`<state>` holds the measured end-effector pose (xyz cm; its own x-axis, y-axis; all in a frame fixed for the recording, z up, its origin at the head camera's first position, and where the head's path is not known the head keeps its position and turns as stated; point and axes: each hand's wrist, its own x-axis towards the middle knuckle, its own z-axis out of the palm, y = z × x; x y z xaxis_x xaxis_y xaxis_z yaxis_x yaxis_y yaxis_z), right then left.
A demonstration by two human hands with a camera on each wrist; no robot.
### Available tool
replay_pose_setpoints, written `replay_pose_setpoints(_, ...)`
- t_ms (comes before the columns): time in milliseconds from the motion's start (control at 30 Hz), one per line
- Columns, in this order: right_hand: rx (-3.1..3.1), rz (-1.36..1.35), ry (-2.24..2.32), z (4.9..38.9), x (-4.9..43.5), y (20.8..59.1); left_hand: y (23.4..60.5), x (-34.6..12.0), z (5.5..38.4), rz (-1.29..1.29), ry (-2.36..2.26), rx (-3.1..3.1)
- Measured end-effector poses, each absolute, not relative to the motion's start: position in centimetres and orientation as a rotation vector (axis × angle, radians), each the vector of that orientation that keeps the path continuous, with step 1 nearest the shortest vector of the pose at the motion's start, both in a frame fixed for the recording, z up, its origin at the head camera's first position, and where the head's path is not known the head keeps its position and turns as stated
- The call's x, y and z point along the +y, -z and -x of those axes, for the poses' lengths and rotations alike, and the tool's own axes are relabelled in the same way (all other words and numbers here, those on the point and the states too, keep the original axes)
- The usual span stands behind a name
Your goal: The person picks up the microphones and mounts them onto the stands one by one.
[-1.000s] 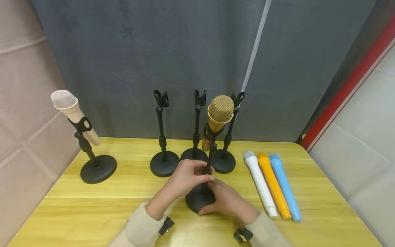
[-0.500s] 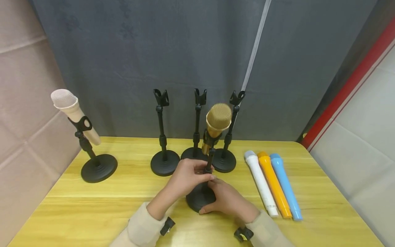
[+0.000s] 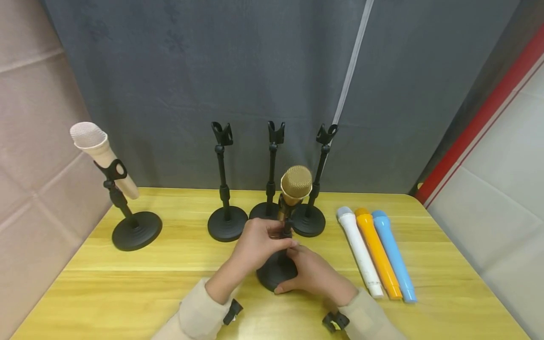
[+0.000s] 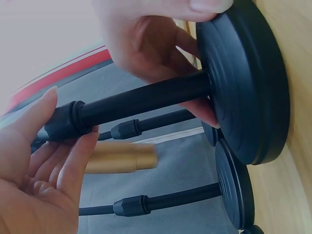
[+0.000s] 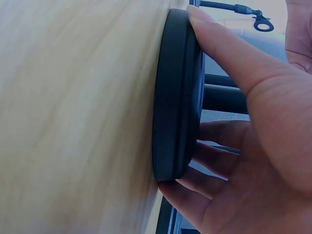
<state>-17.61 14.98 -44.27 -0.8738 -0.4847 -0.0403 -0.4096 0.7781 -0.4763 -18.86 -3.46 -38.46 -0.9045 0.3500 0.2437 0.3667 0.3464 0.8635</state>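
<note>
At the far left, a white microphone [image 3: 90, 138] leans in the clip of a black stand [image 3: 137, 231]. Next along the table [image 3: 187, 302] comes a bare stand [image 3: 226, 224], upright, its clip holding nothing.

The left hand [image 3: 254, 243] is closed in a pinch, thumb and fingers round the collar [image 4: 66, 121] of the held stand [image 3: 274, 274]. Behind that hand rises a second bare stand [image 3: 271, 186].

The held stand is upright at the front, its base on the table, and carries the gold microphone [image 3: 296, 184] tilted in its clip. Here is the change: over the last second the gold head has sunk steadily, while both hands have kept their places. Less pole now shows above the left hand, so I judge that the upper tube has slid down into the lower one and the stand is shorter (the gold handle is blurred in the left wrist view, so it may still be moving).

A third bare stand [image 3: 309, 221] is just behind. The right hand [image 3: 316, 274] curls round the base's edge, thumb and fingers spread across it, apparently steadying it.

Rightmost lie white [image 3: 359, 252], orange [image 3: 379, 255] and blue microphones [image 3: 394, 257], side by side.
</note>
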Motion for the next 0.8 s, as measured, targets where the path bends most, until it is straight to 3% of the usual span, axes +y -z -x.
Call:
replay_pose_setpoints(500,2.806,0.709,0.709,17.7,15.1,44.5,38.6,-3.3,18.8,0.682,1.637,-2.549)
replay_pose_setpoints(800,2.791,0.747,0.794,17.5,15.0,44.5,38.8,-2.8,17.8,0.538,1.626,-2.511)
